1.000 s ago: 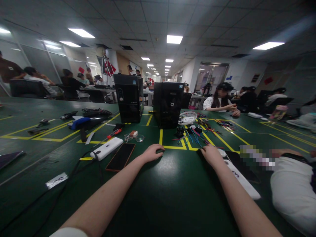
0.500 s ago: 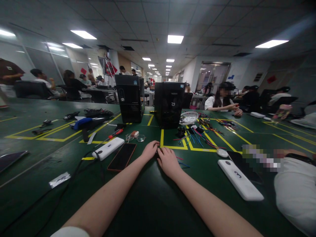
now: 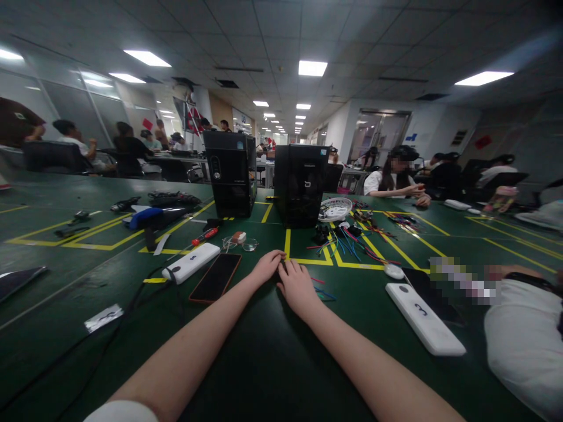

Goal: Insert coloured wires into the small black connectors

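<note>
My right hand (image 3: pixel 299 286) lies palm down in front of the right computer tower (image 3: pixel 301 187), its fingers bent and close together. Red and blue wires (image 3: pixel 324 292) stick out from under it on the right side; what lies beneath the fingers is hidden. My left hand (image 3: pixel 267 266) curls its fingers right beside the right fingertips, and I cannot make out what is in them. A pile of coloured wires with black connectors (image 3: pixel 347 239) spreads behind the right hand. Left of my left hand lie a phone (image 3: pixel 215 277) and a pair of glasses (image 3: pixel 250 244).
White power banks lie at left (image 3: pixel 191 262) and right (image 3: pixel 424 319). A red screwdriver (image 3: pixel 204 236), a black cable (image 3: pixel 180 293), a white basket (image 3: pixel 335 209) and another tower (image 3: pixel 229 174) share the green table. A co-worker's sleeve (image 3: pixel 521 340) is at the right.
My right hand has moved left from beside the right power bank to meet my left hand, and red and blue wires now show beneath it. My left hand has shifted slightly.
</note>
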Demonstrator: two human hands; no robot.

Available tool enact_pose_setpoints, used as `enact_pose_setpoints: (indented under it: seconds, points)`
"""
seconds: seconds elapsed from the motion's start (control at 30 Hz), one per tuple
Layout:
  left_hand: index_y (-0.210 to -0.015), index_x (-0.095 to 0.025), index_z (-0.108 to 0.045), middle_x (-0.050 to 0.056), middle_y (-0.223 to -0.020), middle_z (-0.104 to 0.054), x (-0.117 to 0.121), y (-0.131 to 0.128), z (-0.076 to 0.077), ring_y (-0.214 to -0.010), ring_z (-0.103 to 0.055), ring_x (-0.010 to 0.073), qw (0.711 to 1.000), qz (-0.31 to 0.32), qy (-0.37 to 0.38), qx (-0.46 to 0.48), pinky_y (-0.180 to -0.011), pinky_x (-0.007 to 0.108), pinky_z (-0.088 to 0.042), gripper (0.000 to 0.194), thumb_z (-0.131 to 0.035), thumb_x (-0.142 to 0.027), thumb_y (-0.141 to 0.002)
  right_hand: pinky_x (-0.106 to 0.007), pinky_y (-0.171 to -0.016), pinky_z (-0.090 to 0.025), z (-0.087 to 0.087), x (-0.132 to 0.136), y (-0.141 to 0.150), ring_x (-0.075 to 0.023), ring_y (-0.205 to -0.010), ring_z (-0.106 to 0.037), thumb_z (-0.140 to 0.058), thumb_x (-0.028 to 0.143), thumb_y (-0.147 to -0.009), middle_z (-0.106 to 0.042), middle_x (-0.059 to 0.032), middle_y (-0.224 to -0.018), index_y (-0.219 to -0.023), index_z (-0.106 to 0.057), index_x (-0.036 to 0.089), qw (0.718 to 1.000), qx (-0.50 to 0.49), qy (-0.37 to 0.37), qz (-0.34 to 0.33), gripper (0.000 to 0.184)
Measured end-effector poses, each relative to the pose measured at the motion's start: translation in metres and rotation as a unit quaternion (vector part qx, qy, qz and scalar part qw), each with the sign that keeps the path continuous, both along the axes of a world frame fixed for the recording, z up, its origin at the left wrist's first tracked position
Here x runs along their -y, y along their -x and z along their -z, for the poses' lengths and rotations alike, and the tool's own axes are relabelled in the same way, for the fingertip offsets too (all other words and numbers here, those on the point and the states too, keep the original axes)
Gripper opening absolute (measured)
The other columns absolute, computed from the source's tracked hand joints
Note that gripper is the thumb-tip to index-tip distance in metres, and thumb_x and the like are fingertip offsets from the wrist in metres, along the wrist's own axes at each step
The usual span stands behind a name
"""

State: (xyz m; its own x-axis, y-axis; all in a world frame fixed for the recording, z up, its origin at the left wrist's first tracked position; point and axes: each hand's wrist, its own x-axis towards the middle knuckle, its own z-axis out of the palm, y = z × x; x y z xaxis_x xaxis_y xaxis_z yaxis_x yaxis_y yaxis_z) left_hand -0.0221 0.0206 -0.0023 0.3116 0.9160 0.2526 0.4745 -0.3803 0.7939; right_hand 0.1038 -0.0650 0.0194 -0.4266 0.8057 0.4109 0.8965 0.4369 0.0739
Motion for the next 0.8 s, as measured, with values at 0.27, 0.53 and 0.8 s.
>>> enact_pose_setpoints:
  seconds: [0.27, 0.53, 0.8]
  points:
    - [-0.108, -0.016, -0.056, 0.005, -0.105, -0.062, 0.006, -0.001, -0.002, -0.102, -0.056, 0.0159, 0.999, 0.012, -0.01, -0.031, -0.093, 0.029, -0.041, 0.033, -0.031, -0.019, -0.085, -0.042, -0.093, -0.028, 0.003, 0.004, -0.006, -0.0256, -0.115, -0.037, -0.053, 0.035, -0.079, -0.048, -0.0147, -0.121, -0.124, -0.043, 0.015, 1.0, -0.026, -0.014, 0.0, 0.05]
    - [-0.107, -0.015, -0.057, 0.006, -0.11, -0.061, -0.001, -0.003, 0.0, -0.104, -0.055, 0.0149, 0.998, 0.022, -0.025, -0.048, -0.095, 0.029, -0.04, 0.038, -0.031, -0.008, -0.08, -0.038, -0.09, -0.031, -0.003, 0.009, -0.013, -0.0227, -0.104, -0.045, -0.048, 0.029, -0.082, -0.055, -0.0115, -0.108, -0.11, -0.055, 0.017, 0.999, -0.038, -0.013, -0.001, 0.031]
    - [-0.111, -0.015, -0.054, 0.007, -0.107, -0.062, 0.008, -0.004, -0.006, -0.101, -0.056, 0.0157, 0.999, 0.027, -0.019, -0.035, -0.093, 0.029, -0.042, 0.033, -0.031, -0.021, -0.087, -0.035, -0.086, -0.036, -0.003, 0.01, -0.014, -0.0222, -0.101, -0.045, -0.05, 0.027, -0.08, -0.053, -0.0113, -0.108, -0.11, -0.055, 0.015, 0.999, -0.049, 0.003, -0.009, 0.033]
